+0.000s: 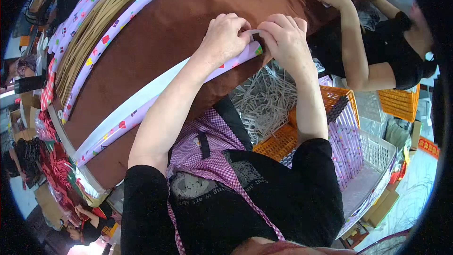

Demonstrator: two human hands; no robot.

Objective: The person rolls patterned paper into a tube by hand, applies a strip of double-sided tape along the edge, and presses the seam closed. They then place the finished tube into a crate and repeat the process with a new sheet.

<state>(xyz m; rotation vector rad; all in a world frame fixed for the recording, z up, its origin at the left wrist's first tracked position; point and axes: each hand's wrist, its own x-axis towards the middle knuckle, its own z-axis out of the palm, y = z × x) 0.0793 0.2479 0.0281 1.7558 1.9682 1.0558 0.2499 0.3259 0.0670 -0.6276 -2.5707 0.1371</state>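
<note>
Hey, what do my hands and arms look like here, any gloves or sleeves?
Your left hand and right hand are bare, no gloves. Both forearms are uncovered; the short sleeves are black and end near the elbows.

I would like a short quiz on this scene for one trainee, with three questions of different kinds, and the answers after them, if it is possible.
1. True or false: the left hand and the right hand are near the same end of the long patterned strip.
2. The cloth under it is: A green, B brown, C white.
3. Fill in: the apron has a ____ pattern.
Key: 1 true; 2 B; 3 checked.
</note>
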